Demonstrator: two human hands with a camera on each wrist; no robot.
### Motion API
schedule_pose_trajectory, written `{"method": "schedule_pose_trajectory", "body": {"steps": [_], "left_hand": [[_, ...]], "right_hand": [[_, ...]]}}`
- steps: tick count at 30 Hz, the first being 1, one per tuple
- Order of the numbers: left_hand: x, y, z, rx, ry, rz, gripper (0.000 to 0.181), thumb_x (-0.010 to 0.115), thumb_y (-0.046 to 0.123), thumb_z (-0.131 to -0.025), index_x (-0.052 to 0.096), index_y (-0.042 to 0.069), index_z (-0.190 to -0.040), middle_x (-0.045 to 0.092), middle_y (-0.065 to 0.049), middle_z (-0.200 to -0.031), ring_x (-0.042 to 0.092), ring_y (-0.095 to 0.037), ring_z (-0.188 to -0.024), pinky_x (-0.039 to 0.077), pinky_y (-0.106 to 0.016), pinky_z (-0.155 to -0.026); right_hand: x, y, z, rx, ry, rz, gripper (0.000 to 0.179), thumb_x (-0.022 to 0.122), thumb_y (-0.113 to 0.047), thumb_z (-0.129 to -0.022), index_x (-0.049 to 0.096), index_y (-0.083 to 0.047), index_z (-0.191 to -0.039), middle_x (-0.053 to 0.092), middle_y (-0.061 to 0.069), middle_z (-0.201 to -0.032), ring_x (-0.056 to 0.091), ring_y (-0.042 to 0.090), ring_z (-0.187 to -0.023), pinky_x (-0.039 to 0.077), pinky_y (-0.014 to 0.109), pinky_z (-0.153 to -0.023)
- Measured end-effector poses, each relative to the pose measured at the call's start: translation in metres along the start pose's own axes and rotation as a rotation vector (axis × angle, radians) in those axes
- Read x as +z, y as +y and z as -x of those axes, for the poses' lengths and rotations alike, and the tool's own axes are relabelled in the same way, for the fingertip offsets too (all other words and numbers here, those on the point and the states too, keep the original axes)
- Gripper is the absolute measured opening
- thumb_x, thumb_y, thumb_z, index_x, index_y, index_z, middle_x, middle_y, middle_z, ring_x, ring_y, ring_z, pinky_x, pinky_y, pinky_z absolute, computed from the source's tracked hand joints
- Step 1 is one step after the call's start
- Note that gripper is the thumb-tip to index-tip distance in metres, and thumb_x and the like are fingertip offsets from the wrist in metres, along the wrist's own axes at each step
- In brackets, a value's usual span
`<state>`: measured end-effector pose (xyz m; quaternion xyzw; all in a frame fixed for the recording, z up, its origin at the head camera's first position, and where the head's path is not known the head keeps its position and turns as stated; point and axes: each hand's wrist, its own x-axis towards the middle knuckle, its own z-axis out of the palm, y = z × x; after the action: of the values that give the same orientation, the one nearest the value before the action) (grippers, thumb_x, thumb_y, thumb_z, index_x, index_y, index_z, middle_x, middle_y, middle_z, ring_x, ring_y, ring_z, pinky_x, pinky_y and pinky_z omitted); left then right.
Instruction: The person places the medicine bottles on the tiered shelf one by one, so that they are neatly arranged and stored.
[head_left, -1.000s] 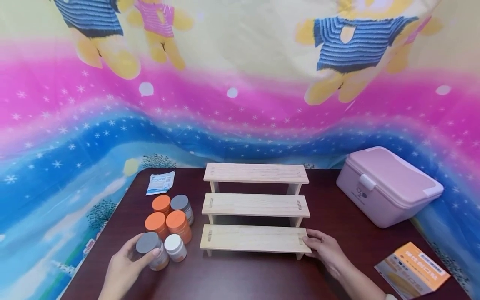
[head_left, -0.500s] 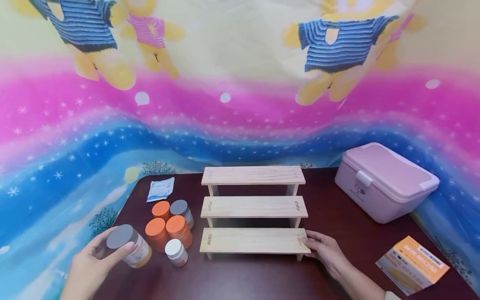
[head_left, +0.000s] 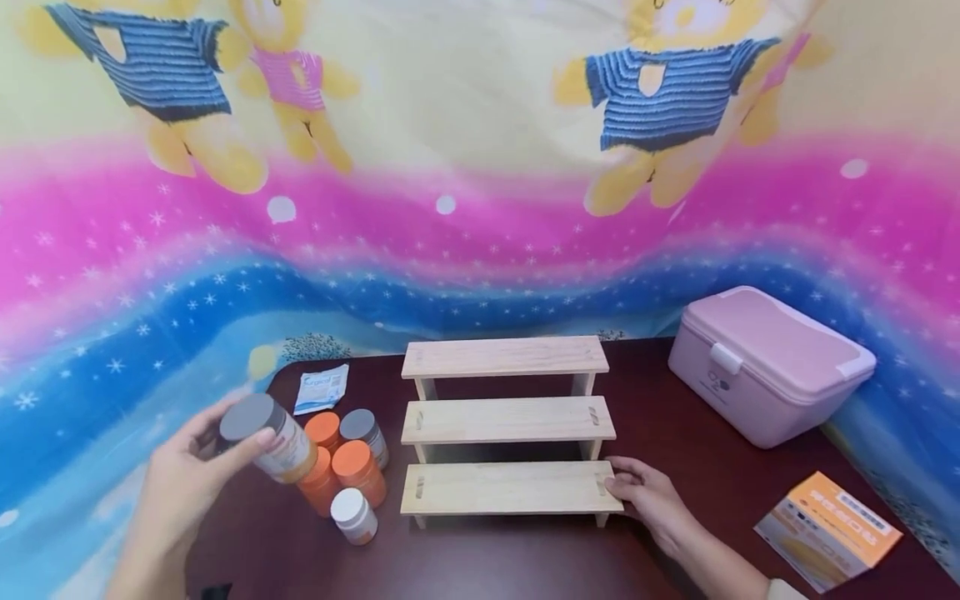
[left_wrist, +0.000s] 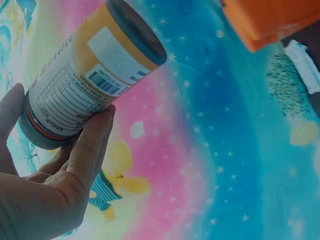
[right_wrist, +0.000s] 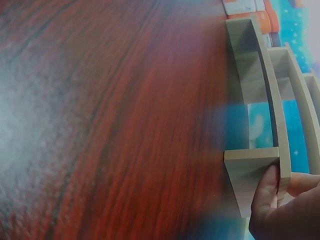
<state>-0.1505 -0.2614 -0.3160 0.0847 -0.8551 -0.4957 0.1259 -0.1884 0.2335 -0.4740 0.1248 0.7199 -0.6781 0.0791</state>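
My left hand (head_left: 183,467) grips a grey-lidded pill bottle (head_left: 288,450) and holds it tilted in the air, over the left group of bottles. In the left wrist view the bottle (left_wrist: 90,80) shows a printed label with a barcode, the fingers wrapped near its lid end. Below it stand several orange-lidded bottles (head_left: 358,471), one more grey-lidded bottle (head_left: 365,435) and a small white bottle (head_left: 354,517). My right hand (head_left: 652,500) pinches the right end of the lowest step of a three-tier wooden shelf (head_left: 510,487); the right wrist view shows the thumb (right_wrist: 267,187) against its board.
A pink lidded box (head_left: 772,367) stands at the back right. An orange-and-grey carton (head_left: 828,529) lies at the front right. At the back left lies a small white-and-blue packet (head_left: 321,389). A patterned cloth (head_left: 480,275) hangs behind the dark table (head_left: 510,558).
My left hand has lifted the grey-lidded bottle off the table beside the white bottle, moved it left, then raised it higher. The right hand stays on the shelf end.
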Motion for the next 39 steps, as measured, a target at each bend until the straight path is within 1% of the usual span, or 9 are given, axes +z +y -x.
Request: {"method": "schedule_pose_trajectory", "body": {"steps": [6,9,14,16,19,23,28,33,39], "left_hand": [[0.004,0.024,-0.03,0.019,-0.018,0.02,0.067,0.073,0.033,-0.082,0.044,0.016,-0.141,0.053,0.016,-0.118,0.05,0.008,-0.1,0.042,-0.007,-0.076],[0.013,0.038,-0.043,0.022,-0.051,0.049,0.066,0.073,0.036,-0.082,0.046,0.019,-0.14,0.054,0.014,-0.118,0.051,0.003,-0.103,0.042,-0.016,-0.084],[0.041,0.068,-0.073,0.045,-0.14,0.174,0.069,0.074,0.038,-0.08,0.047,0.014,-0.138,0.056,0.006,-0.117,0.053,-0.008,-0.106,0.045,-0.022,-0.087],[0.054,0.077,-0.086,0.039,-0.182,0.214,0.072,0.074,0.039,-0.08,0.044,0.012,-0.14,0.055,0.0,-0.122,0.053,-0.011,-0.107,0.047,-0.022,-0.087],[0.074,0.087,-0.1,0.02,-0.237,0.245,0.076,0.074,0.04,-0.08,0.041,0.011,-0.142,0.051,-0.008,-0.132,0.051,-0.018,-0.116,0.045,-0.032,-0.096],[0.098,0.099,-0.109,0.028,-0.293,0.242,0.076,0.075,0.039,-0.08,0.04,0.013,-0.142,0.047,-0.009,-0.138,0.044,-0.024,-0.126,0.035,-0.044,-0.106],[0.122,0.11,-0.113,0.067,-0.323,0.23,0.069,0.075,0.035,-0.08,0.045,0.014,-0.139,0.05,-0.009,-0.132,0.045,-0.024,-0.124,0.033,-0.048,-0.107],[0.138,0.114,-0.116,0.06,-0.325,0.221,0.067,0.075,0.031,-0.081,0.045,0.014,-0.138,0.05,-0.008,-0.131,0.046,-0.023,-0.123,0.036,-0.045,-0.105],[0.149,0.114,-0.121,0.037,-0.315,0.173,0.068,0.075,0.029,-0.08,0.044,0.014,-0.139,0.05,-0.008,-0.133,0.045,-0.024,-0.124,0.04,-0.044,-0.102]], "right_hand": [[0.001,-0.002,-0.006,-0.006,0.005,0.014,0.046,0.063,-0.001,-0.085,0.046,0.01,-0.126,0.06,0.005,-0.086,0.06,0.014,-0.077,0.052,0.028,-0.066],[-0.001,-0.002,-0.007,-0.003,-0.002,0.016,0.044,0.063,0.0,-0.084,0.047,0.01,-0.124,0.06,0.005,-0.085,0.06,0.015,-0.076,0.052,0.028,-0.066],[-0.003,-0.007,-0.01,-0.001,-0.014,0.001,0.043,0.063,0.001,-0.083,0.047,0.01,-0.121,0.059,0.005,-0.084,0.06,0.015,-0.075,0.053,0.029,-0.066],[-0.003,-0.008,-0.009,0.003,-0.021,0.004,0.043,0.063,0.001,-0.083,0.047,0.01,-0.121,0.059,0.005,-0.084,0.06,0.015,-0.074,0.053,0.028,-0.064],[-0.001,-0.009,-0.008,0.019,-0.028,0.017,0.043,0.064,0.001,-0.081,0.046,0.01,-0.12,0.059,0.005,-0.083,0.06,0.015,-0.072,0.052,0.028,-0.062],[-0.002,-0.009,-0.007,0.033,-0.031,0.033,0.043,0.065,0.0,-0.08,0.047,0.01,-0.118,0.058,0.004,-0.081,0.059,0.014,-0.071,0.052,0.028,-0.061],[-0.005,-0.008,-0.007,0.036,-0.061,0.033,0.043,0.066,-0.001,-0.079,0.047,0.01,-0.117,0.058,0.003,-0.081,0.058,0.014,-0.072,0.051,0.028,-0.061],[-0.009,-0.009,-0.01,0.017,-0.108,0.04,0.041,0.066,-0.002,-0.081,0.048,0.01,-0.116,0.058,0.002,-0.08,0.058,0.012,-0.071,0.051,0.026,-0.061],[-0.011,-0.009,-0.013,0.001,-0.156,0.043,0.042,0.065,0.0,-0.081,0.046,0.011,-0.117,0.058,0.001,-0.08,0.059,0.012,-0.072,0.053,0.027,-0.062]]}}
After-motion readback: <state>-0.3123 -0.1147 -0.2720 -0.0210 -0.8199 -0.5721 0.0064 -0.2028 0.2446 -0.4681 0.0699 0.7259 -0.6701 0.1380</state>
